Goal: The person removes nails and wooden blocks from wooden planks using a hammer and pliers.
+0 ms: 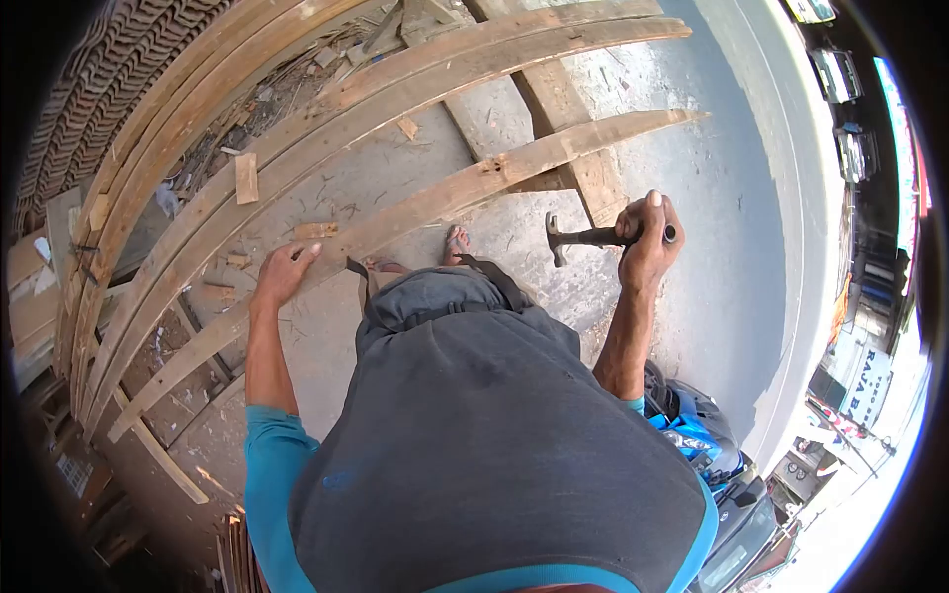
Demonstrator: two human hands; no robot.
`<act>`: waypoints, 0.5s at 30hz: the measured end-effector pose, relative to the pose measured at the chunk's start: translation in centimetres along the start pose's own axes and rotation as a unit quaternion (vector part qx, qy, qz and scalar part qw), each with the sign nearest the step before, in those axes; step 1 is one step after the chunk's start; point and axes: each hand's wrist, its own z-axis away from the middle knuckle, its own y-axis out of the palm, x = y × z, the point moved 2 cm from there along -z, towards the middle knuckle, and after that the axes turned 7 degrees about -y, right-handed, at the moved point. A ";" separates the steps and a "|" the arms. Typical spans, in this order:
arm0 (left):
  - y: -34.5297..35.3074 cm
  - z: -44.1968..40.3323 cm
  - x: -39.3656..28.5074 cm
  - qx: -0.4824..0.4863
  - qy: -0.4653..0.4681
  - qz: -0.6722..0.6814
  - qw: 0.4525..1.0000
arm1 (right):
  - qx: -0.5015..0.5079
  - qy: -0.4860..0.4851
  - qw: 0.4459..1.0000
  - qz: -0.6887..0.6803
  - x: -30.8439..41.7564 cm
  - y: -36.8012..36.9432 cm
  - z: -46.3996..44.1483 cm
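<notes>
My right hand [649,237] is wrapped round the dark handle of a claw hammer [588,237]. The hammer is held out to my right, its metal head pointing in toward my body and the butt of the handle showing past my fingers. My left hand [284,273] is closed, thumb and fingers curled together, beside the nearest long wooden plank [405,219]. Whatever it may hold is hidden. A small wood block [314,229] lies just beyond my left fingers.
More long planks [395,84] stretch across in front, over crosswise boards [573,104]. Corrugated stacks [74,109] rise at far left. Wood scraps [219,292] litter the concrete floor [682,163]. A motorbike [697,435] stands behind my right arm. Vehicles and signs line the far right.
</notes>
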 end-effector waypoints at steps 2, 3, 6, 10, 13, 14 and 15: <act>-1.6 1.2 -1.9 -0.042 0.015 0.010 0.999 | 0.023 0.013 1.000 0.014 -0.2 0.3 0.9; -2.4 1.4 -2.6 -0.087 0.009 0.023 0.996 | 0.033 0.024 0.999 0.020 -0.1 0.3 1.3; -3.7 0.0 -1.4 -0.235 -0.020 0.107 0.966 | 0.036 0.035 0.999 0.010 -0.7 0.2 1.7; -4.5 -4.5 -1.1 -0.479 0.016 -0.078 0.874 | 0.031 0.030 0.998 -0.035 -0.4 0.8 1.7; -3.7 -6.6 -0.9 -0.387 -0.060 -0.086 0.916 | 0.022 -0.014 0.995 -0.095 1.6 0.7 1.3; -3.9 -6.1 -1.6 -0.376 -0.064 -0.095 0.919 | 0.015 -0.030 0.992 -0.119 2.4 0.3 1.0; -3.9 -6.4 -1.2 -0.369 -0.060 -0.062 0.925 | 0.014 -0.062 0.990 -0.127 3.7 0.3 0.7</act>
